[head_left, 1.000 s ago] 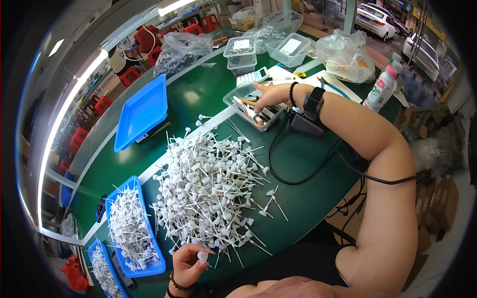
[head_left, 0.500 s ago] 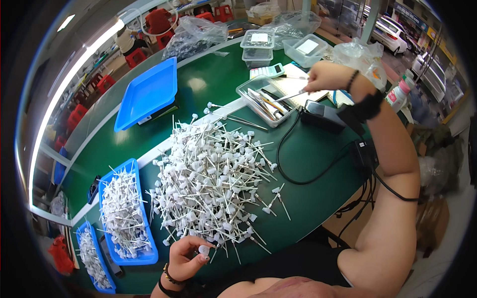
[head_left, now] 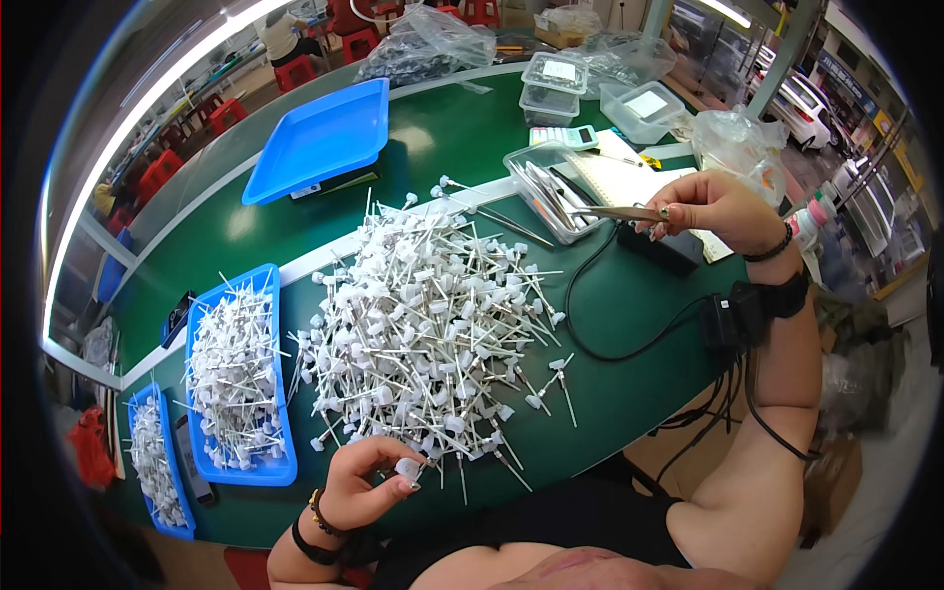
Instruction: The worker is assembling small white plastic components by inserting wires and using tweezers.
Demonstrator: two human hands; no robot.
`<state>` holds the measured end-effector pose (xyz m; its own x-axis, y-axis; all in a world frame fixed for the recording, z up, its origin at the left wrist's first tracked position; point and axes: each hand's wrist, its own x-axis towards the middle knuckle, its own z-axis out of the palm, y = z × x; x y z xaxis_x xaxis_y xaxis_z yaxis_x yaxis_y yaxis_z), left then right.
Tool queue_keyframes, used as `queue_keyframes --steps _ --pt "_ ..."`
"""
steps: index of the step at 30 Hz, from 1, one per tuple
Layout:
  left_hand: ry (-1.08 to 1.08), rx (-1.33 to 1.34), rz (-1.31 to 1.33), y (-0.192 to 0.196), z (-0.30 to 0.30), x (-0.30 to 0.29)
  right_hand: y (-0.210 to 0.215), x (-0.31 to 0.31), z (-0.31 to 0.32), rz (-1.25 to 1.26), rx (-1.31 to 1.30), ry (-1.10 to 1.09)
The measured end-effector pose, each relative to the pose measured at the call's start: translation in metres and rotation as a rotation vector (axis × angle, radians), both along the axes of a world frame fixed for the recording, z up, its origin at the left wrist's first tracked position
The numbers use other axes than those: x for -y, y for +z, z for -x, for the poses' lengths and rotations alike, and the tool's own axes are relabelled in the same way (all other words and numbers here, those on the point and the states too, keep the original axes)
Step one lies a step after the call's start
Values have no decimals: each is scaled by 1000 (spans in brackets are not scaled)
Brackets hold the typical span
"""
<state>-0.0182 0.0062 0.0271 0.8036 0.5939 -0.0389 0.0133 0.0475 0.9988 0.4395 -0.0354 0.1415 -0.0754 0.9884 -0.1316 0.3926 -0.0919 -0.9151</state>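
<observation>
A white car (head_left: pixel 801 113) stands outside, beyond the far right corner of a broad green counter (head_left: pixel 610 393), smooth and slightly glossy, crossed by a pale stripe. Red stools (head_left: pixel 228 115) stand past its far left edge. At mid-counter, toward the near edge, spreads a tangled heap (head_left: pixel 413 334) of thin, stiff stems with blocky white caps. A shallow blue plastic tray (head_left: pixel 324 138) sits toward the far left edge; two filled trays (head_left: pixel 248 477) lie by the near left corner, bristling with similar pieces. Right of the stripe, a clear plastic box (head_left: pixel 570 236) holds slim pens. The right hand (head_left: pixel 728 211) grasps pointed metal tweezers (head_left: pixel 629 212), tips reaching over the box's rim. The left hand (head_left: pixel 359 489), by the near edge, pinches one small rounded white cap (head_left: pixel 408 468) beside the heap.
</observation>
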Motion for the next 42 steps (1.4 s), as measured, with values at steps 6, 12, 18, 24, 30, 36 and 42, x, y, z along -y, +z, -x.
queue_keyframes --steps 6,12,18,24,30,36,42 --pt "-35 15 -45 1 3 2 -1 -2 12 5 -43 44" --pt "18 88 4 -6 6 4 -19 -15 59 -116 -70 25" --pt "91 336 60 -1 -3 4 -45 -20 162 -664 175 139" --pt "298 280 -613 4 6 2 -80 -16 215 -675 75 283" --pt "360 337 -701 8 13 5 -100 -12 229 -675 53 293" --pt "360 340 -657 4 13 7 -111 -11 230 -705 22 285" --pt "334 332 -664 3 12 6 -111 -10 227 -684 20 268"
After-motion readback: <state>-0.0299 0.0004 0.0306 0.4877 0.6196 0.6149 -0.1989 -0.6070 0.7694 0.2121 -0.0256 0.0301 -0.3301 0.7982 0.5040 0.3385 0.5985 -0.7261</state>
